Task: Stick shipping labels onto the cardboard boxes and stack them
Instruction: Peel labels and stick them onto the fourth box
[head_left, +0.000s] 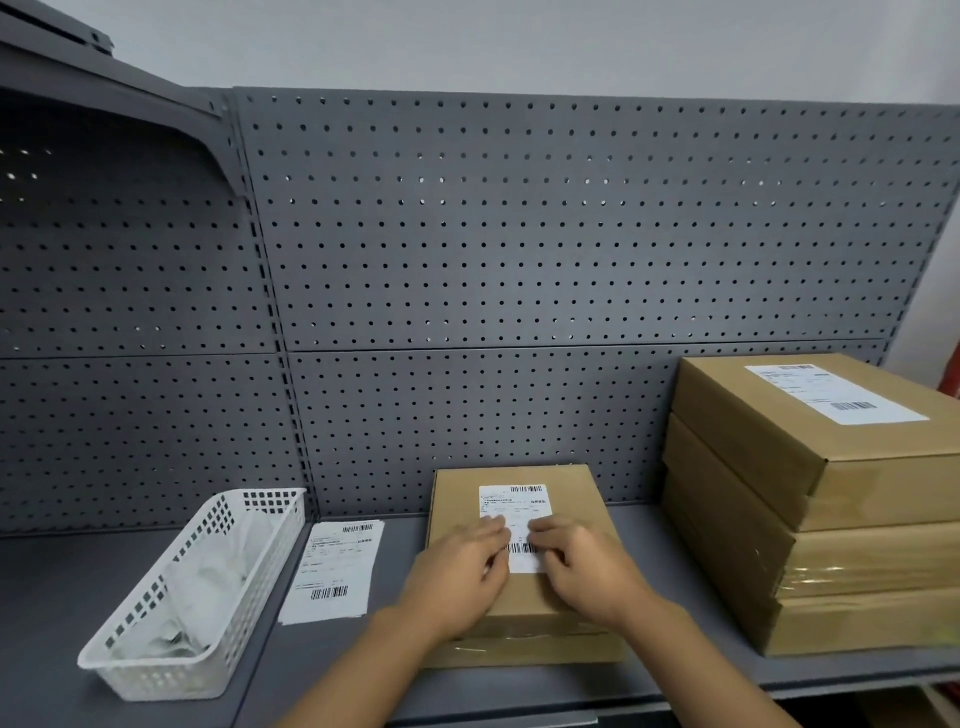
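A cardboard box (460, 501) lies on the grey shelf (52, 597) at the middle, its far side against the pegboard (519, 234) along the back edge. A white shipping label (514, 506) sits on its top, with one barcode along the upper edge and another lower down between the hands; the printed lines are too small to read. The left hand (460, 569) and the right hand (584, 569) both lie flat on the box, fingers stretched out and pressing on the lower half of the label, grasping nothing. At the right end of the shelf stands a stack of boxes (831, 519), clear tape on the lower ones, the top one bearing a labelled sheet (836, 393) with two barcodes. Just left of the middle box lies a pile of loose labels (335, 569), also barcoded. Further left, near the front edge, a white plastic basket (156, 670) holds crumpled paper.
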